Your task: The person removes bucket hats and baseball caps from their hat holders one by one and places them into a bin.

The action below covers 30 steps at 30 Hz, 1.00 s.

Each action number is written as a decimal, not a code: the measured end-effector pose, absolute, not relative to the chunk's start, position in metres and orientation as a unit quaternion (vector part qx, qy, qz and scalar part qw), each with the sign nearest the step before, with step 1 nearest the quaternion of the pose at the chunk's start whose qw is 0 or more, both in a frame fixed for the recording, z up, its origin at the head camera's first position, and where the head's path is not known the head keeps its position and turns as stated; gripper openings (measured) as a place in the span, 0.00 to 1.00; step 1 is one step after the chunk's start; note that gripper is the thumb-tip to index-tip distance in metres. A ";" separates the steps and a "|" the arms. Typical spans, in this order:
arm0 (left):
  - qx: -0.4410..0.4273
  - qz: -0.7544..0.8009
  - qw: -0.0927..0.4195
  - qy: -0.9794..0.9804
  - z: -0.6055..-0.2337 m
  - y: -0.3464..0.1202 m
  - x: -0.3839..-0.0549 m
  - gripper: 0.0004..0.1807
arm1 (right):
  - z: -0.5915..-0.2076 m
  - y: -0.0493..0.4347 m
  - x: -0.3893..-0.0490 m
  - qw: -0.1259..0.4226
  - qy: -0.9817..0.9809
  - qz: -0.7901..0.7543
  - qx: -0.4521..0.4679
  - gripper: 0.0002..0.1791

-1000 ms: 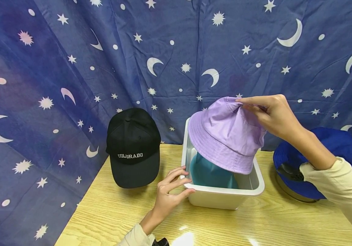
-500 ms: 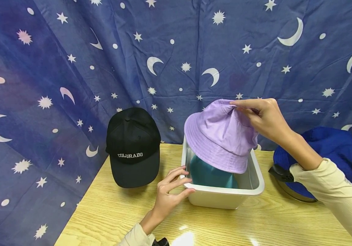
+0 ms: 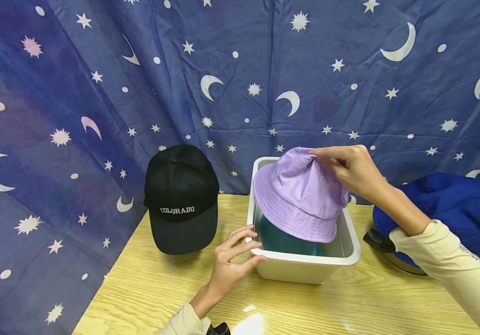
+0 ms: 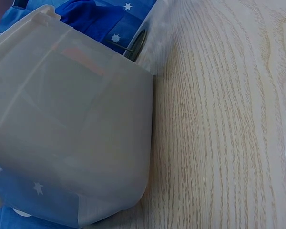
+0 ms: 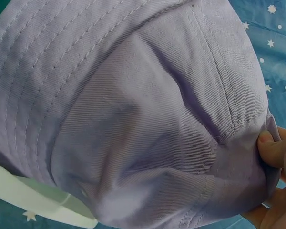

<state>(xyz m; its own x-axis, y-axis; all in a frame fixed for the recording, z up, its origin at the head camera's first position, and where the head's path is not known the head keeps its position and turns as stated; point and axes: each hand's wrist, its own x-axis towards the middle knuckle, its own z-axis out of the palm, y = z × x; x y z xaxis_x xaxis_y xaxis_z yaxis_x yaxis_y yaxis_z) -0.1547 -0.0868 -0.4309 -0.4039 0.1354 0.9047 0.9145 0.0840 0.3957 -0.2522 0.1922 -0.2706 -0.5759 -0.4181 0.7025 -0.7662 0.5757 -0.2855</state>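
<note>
Lilac hat (image 3: 300, 195), crown pinched by right hand (image 3: 356, 171), centre right, left hand (image 3: 229, 263), lower centre, fingers spread, touching bin (image 3: 293, 272).

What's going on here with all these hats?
A person's right hand pinches the crown of a lavender bucket hat, holding it over the opening of a white bin. Something teal shows in the bin, partly hidden by the hat. The left hand holds the bin's near left corner at the rim. A black cap reading COLORADO is off to the left, and a blue hat is to the right, partly behind the right arm.
</note>
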 end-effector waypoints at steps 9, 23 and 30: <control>-0.412 -0.536 0.362 -0.642 -0.431 -0.086 -0.155 0.15 | -0.279 0.196 -0.253 0.281 -0.860 0.253 0.343 0.19; -0.411 -0.536 0.363 -0.642 -0.430 -0.086 -0.154 0.14 | -0.289 0.188 -0.252 0.225 -0.889 0.184 0.353 0.22; -0.410 -0.537 0.361 -0.643 -0.429 -0.086 -0.153 0.14 | -0.298 0.180 -0.253 0.188 -0.912 0.153 0.332 0.24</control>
<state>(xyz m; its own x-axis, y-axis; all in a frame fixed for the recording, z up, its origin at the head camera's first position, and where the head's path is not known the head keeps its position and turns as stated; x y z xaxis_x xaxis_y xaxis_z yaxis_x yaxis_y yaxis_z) -0.1533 -0.0863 -0.4293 -0.4029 0.1407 0.9044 0.9150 0.0871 0.3941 -0.2525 0.1798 -0.2976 -0.7092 -0.5474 0.4442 -0.6623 0.7333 -0.1538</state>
